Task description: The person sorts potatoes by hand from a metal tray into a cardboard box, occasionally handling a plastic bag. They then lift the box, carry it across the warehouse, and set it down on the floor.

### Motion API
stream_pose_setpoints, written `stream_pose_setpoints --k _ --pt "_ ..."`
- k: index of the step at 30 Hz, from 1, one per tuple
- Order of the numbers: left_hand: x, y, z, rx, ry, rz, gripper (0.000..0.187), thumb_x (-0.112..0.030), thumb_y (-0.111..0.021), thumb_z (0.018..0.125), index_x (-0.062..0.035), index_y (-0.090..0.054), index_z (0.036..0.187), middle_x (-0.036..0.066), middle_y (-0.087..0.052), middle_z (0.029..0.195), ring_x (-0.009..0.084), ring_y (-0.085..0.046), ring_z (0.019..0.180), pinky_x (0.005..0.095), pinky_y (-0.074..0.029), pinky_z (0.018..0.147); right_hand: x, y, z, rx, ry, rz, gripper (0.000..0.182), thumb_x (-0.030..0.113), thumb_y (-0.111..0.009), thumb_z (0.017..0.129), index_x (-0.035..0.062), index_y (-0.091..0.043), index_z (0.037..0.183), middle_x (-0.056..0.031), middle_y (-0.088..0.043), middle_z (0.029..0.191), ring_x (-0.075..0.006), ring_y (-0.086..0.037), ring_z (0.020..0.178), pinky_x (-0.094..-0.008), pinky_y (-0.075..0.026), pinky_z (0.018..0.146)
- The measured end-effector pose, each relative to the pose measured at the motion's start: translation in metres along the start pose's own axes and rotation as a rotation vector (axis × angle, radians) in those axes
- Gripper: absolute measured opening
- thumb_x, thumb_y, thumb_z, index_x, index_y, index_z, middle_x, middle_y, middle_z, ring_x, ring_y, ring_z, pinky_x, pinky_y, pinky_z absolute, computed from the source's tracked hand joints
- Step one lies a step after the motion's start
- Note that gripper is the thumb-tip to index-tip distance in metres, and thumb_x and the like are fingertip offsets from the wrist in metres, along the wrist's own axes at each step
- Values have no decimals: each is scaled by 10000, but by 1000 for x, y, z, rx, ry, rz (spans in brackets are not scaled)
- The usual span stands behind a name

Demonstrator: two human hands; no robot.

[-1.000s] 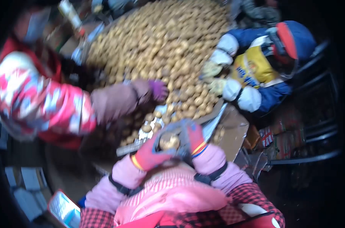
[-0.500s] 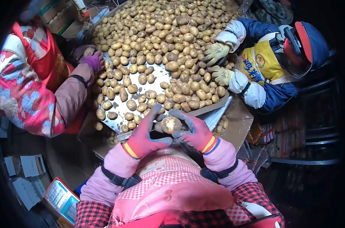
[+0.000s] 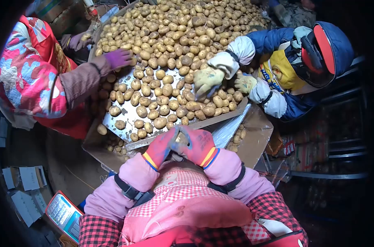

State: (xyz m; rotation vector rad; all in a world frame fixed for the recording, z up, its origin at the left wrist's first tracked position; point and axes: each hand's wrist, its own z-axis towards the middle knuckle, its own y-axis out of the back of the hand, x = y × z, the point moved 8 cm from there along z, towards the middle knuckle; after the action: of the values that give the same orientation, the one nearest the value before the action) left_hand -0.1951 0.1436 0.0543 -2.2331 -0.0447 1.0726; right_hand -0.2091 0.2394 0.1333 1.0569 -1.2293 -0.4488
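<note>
The left hand (image 3: pixel 159 147) and right hand (image 3: pixel 199 145) share one grip, clasping a potato (image 3: pixel 181 139) by the tabletop's (image 3: pixel 129 116) near edge. Probably firm, light; best cupped round its sides.

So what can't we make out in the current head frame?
All in the head view:
Held potato: most of its surface, covered by the left hand and right hand.
Potato pile: its far end, cut off by the top edge.
Co-worker's cream glove: whatever lies under its fingers, hidden by the glove itself.
Calculator-like device: key markings, too small to read.
</note>
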Motion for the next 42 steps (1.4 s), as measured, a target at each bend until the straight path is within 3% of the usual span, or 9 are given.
stream_pose_setpoints --k 2,4,14,21,28,32,36,38,42 --pt "9 7 4 -58 1 -23 376 -245 -430 994 -14 -502 1281 120 -630 1107 186 -608 957 305 -473 861 -5 4 1 -130 -37 182 554 489 -560 857 67 -539 1216 -181 -661 930 -381 -636 834 -446 -498 734" --pt "-39 -9 -20 -278 -751 1022 342 -176 -473 962 -19 -506 1264 152 -637 1063 252 -628 926 321 -491 828 -2 8 2 -192 -23 250 425 385 -522 896 64 -567 1171 -179 -657 948 -394 -627 849 -444 -501 739" --pt "-36 -48 -15 -300 -991 1409 382 -97 -560 829 -36 -537 1205 194 -617 1064 371 -638 897 430 -534 743 -66 -33 -30 -257 -640 1151 380 384 -466 963 56 -620 1080 -31 -645 830 -139 -650 719 -248 -500 456" --pt "37 21 48 -138 -191 1052 314 -190 -491 920 -85 -542 1212 171 -627 1026 344 -630 854 422 -519 718 -136 -56 -53 -56 -490 543 1027 332 -792 728 32 -166 1484 -210 -351 1450 -293 -434 1285 -371 -414 1022" --pt "51 -3 56 -38 -430 1334 420 -379 -311 980 -55 -566 1062 193 -673 866 347 -654 705 433 -514 632 -76 -57 -42 379 -328 172 995 324 -791 664 76 -259 1467 -195 -496 1342 -342 -555 1155 -379 -459 965" --pt "49 9 49 -130 278 654 497 -393 -349 985 -36 -627 781 92 -641 593 218 -623 502 358 -507 543 -120 -34 -58 139 -403 349 741 420 -744 751 88 -467 1353 -181 -631 1127 -298 -636 1011 -374 -498 871" --pt "51 11 38 -12 139 673 441 -426 -483 940 -64 -583 1172 108 -672 848 183 -637 665 319 -509 629 -205 63 -109 -377 -755 522 668 403 -717 781 34 -513 1299 -168 -651 1108 -331 -647 972 -412 -497 873" --pt "51 8 35 34 67 742 514 -439 -529 924 -79 -536 1291 124 -677 999 177 -646 752 304 -510 654 -250 90 -140 -67 -998 -13 669 359 -736 759 16 -515 1289 -175 -634 1133 -340 -621 1022 -410 -472 921" --pt "53 14 20 183 277 721 683 -408 -587 904 -108 -322 1457 117 -503 1357 171 -496 1218 293 -415 979 -248 74 -92 -109 -649 -80 748 384 -746 722 38 -478 1328 -218 -511 1307 -353 -502 1203 -402 -394 1018"
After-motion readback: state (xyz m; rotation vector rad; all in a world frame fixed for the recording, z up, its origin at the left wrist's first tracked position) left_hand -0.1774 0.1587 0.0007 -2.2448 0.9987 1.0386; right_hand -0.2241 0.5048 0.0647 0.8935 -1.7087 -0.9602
